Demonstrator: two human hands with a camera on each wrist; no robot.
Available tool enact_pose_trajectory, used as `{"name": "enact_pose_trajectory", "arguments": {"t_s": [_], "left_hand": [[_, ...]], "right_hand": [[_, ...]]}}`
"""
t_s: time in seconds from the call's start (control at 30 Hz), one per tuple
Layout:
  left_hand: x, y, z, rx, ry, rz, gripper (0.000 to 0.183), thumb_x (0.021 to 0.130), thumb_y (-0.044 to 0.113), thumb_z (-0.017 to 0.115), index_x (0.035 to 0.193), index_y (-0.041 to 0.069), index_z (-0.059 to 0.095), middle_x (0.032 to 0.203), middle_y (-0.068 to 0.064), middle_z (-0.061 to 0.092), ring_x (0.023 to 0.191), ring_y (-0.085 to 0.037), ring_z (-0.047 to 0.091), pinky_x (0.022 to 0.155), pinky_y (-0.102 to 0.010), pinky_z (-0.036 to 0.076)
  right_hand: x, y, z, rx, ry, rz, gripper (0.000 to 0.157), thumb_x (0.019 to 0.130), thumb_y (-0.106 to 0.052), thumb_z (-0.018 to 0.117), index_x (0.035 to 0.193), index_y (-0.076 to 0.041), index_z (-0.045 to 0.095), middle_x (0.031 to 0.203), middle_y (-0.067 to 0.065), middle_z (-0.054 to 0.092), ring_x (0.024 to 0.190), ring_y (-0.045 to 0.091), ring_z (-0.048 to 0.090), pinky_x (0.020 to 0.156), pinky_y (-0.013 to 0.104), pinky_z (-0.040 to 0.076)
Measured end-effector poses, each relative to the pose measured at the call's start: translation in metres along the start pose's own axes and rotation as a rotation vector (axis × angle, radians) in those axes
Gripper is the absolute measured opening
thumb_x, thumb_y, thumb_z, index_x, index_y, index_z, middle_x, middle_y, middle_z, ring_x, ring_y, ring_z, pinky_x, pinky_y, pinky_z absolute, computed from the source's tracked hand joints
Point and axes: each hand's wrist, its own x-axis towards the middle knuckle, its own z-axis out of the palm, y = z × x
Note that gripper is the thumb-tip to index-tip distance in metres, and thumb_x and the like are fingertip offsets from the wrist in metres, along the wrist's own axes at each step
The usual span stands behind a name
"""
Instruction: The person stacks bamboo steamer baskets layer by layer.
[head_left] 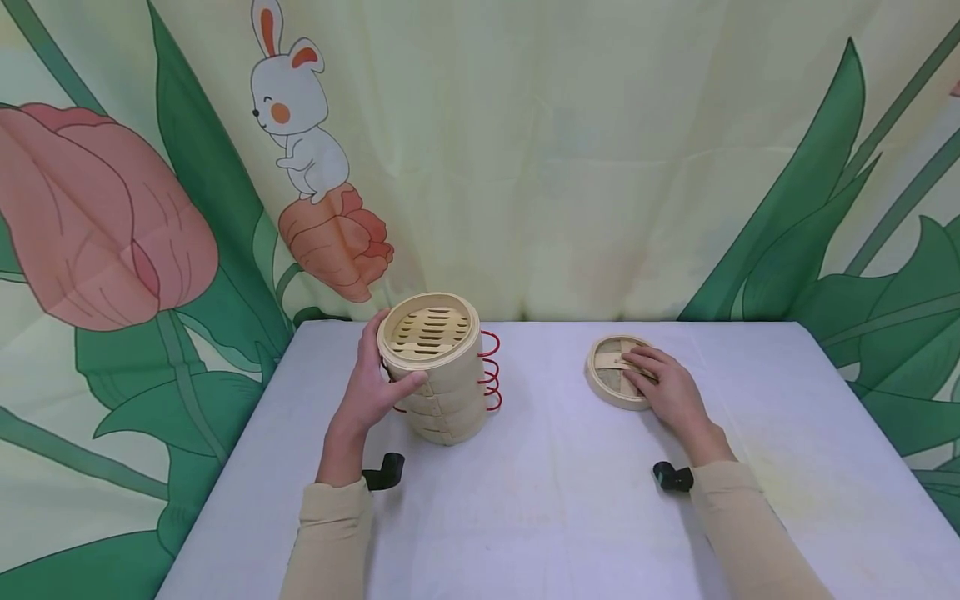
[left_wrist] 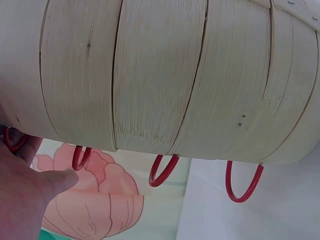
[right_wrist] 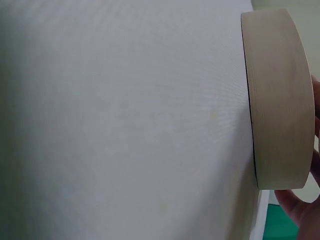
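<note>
In the head view, a tall stack of bamboo steamer baskets (head_left: 448, 404) stands left of centre, its slotted top tier facing up. Red wire loops (head_left: 491, 367) stick out from its sides. My left hand (head_left: 372, 379) grips the stack near the top, thumb across the front and fingers round the far left side. The left wrist view is filled by the stacked tiers (left_wrist: 155, 75). To the right, a round bamboo steamer lid (head_left: 602, 387) with crossed strips lies flat on the table. My right hand (head_left: 671, 400) holds it from above, fingers curled over the strips.
A white cloth covers the table (head_left: 540, 500). Behind it hangs a curtain (head_left: 600, 167) printed with a rabbit, a tulip and leaves. A black wrist camera (head_left: 384, 472) sits at the left wrist and another black camera (head_left: 672, 477) at the right.
</note>
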Motion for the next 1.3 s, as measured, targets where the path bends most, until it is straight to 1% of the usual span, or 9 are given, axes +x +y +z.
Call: {"name": "enact_pose_trajectory", "arguments": {"t_s": [0.17,0.37,0.73,0.83,1.07,1.3], "left_hand": [[0.000,0.000,0.000,0.004,0.002,-0.004,0.103,0.080,0.020,0.078,0.159,0.012,0.013,0.157,-0.014,0.021,0.143,-0.028,0.026,0.116,-0.059,0.018],[0.000,0.001,-0.001,0.005,0.001,-0.005,0.104,0.079,0.021,0.078,0.159,0.012,0.013,0.158,-0.014,0.021,0.143,-0.028,0.026,0.116,-0.059,0.019],[0.001,0.000,-0.001,-0.024,0.001,0.000,0.104,0.079,0.020,0.078,0.159,0.010,0.013,0.157,-0.015,0.022,0.142,-0.028,0.027,0.116,-0.056,0.020],[0.001,0.001,-0.001,-0.021,0.001,-0.008,0.104,0.079,0.020,0.079,0.159,0.011,0.013,0.157,-0.014,0.022,0.143,-0.027,0.026,0.116,-0.056,0.020],[0.001,0.002,-0.001,-0.001,0.001,-0.013,0.104,0.079,0.022,0.079,0.159,0.012,0.013,0.158,-0.012,0.022,0.143,-0.026,0.026,0.116,-0.057,0.019],[0.001,-0.001,-0.001,-0.014,0.000,-0.012,0.104,0.079,0.021,0.079,0.159,0.011,0.013,0.157,-0.013,0.022,0.143,-0.027,0.026,0.116,-0.057,0.019]], "right_hand": [[0.001,-0.001,0.000,-0.025,-0.018,0.014,0.035,0.099,-0.018,0.067,0.131,-0.003,0.067,0.141,0.018,0.056,0.135,0.044,0.042,0.108,0.061,0.032],[0.002,-0.001,0.002,-0.038,0.016,-0.010,0.032,0.099,-0.016,0.068,0.127,-0.002,0.069,0.137,0.019,0.059,0.131,0.045,0.047,0.106,0.061,0.035],[0.000,-0.005,0.002,-0.054,0.038,-0.034,0.030,0.098,-0.013,0.068,0.125,0.001,0.069,0.135,0.020,0.060,0.129,0.045,0.049,0.104,0.060,0.037],[-0.001,-0.010,0.002,-0.069,0.066,-0.070,0.030,0.097,-0.012,0.069,0.124,0.000,0.070,0.134,0.020,0.062,0.128,0.044,0.051,0.104,0.060,0.038],[-0.002,-0.026,-0.002,-0.082,0.176,-0.208,0.027,0.090,-0.006,0.076,0.117,-0.002,0.075,0.127,0.016,0.067,0.123,0.039,0.057,0.101,0.057,0.041],[-0.003,-0.049,-0.011,-0.120,0.229,-0.301,0.028,0.087,-0.003,0.077,0.114,-0.002,0.075,0.123,0.016,0.069,0.123,0.040,0.057,0.098,0.061,0.040]]}}
